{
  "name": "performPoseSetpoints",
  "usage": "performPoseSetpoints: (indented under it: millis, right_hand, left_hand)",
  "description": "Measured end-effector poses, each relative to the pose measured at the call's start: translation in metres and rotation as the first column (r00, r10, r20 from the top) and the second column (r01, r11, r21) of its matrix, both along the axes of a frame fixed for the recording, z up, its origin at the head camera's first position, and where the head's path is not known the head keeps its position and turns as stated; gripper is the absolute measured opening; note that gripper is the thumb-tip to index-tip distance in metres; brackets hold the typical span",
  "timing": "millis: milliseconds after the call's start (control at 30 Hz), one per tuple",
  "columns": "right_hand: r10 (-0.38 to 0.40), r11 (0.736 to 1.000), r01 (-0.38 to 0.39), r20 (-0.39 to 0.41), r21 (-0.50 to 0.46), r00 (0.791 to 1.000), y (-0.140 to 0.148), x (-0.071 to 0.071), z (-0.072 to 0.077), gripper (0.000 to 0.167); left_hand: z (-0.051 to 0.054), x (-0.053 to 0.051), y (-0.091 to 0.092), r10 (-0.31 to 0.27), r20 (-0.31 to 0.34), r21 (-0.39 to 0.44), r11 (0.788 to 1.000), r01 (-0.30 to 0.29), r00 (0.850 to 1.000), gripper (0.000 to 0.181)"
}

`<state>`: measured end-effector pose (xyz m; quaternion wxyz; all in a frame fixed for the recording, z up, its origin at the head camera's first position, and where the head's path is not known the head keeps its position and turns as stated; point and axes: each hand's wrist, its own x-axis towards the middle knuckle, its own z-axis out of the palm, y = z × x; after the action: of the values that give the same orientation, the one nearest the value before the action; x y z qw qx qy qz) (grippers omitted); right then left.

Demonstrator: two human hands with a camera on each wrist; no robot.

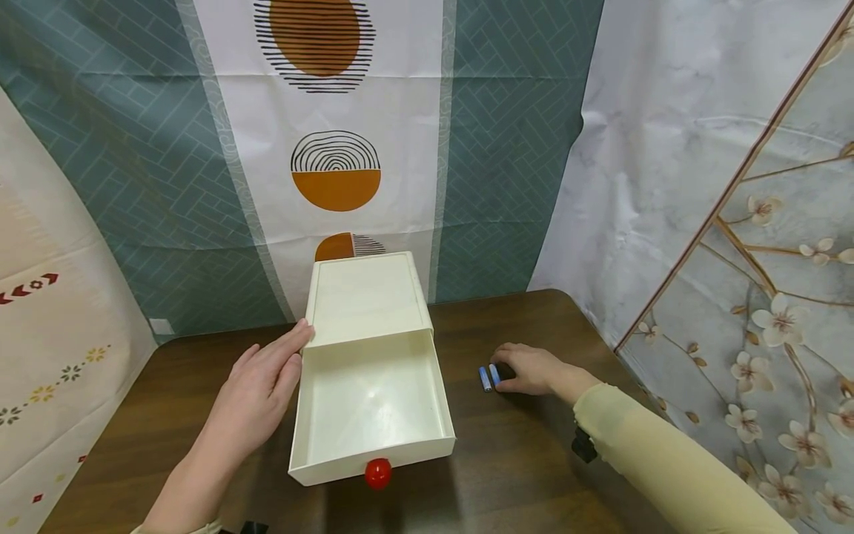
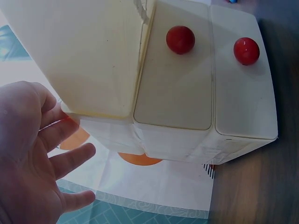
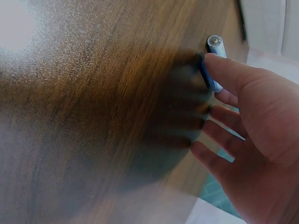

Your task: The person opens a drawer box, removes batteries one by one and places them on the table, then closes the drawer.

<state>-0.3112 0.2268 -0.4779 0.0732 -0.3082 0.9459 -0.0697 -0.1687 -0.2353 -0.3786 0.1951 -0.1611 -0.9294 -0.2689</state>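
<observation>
Brown table (image 1: 514,460): unclenched left hand (image 1: 256,386) is touching drawer unit (image 1: 370,297), nine-o'clock side; right hand (image 1: 531,370), three-o'clock, is pinching battery (image 1: 494,374).

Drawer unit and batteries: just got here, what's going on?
A person has their left hand at the left edge of a white drawer unit, whose top drawer is pulled out; the lower two are shut. Their right hand is at one of two blue batteries on the table. Both batteries lie outside the drawer; I can't tell if the pinch has closed.
</observation>
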Motion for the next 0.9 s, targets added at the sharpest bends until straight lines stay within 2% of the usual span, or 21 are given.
performPoseSetpoints:
  millis: [267,467,700,900]
  right_hand:
    - [-0.008,1.000,0.008,0.011,-0.015,1.000,0.001,0.002,-0.002,0.056]
    - [-0.017,1.000,0.017,-0.003,-0.025,1.000,0.003,0.002,0.001,0.057]
    - [-0.021,0.999,0.020,-0.037,-0.026,0.999,0.004,0.005,0.006,0.060]
    - [-0.023,0.998,0.020,-0.050,-0.062,0.998,0.001,0.015,0.018,0.059]
  left_hand:
    - [-0.001,-0.001,0.000,-0.006,-0.023,0.001,1.000,0.006,1.000,0.044]
    - [-0.001,0.000,-0.001,-0.003,-0.016,0.000,1.000,0.003,1.000,0.045]
    - [-0.001,0.000,-0.001,-0.002,-0.016,-0.006,1.000,0.002,1.000,0.045]
    - [0.000,0.001,0.000,-0.003,-0.015,-0.007,1.000,0.003,1.000,0.044]
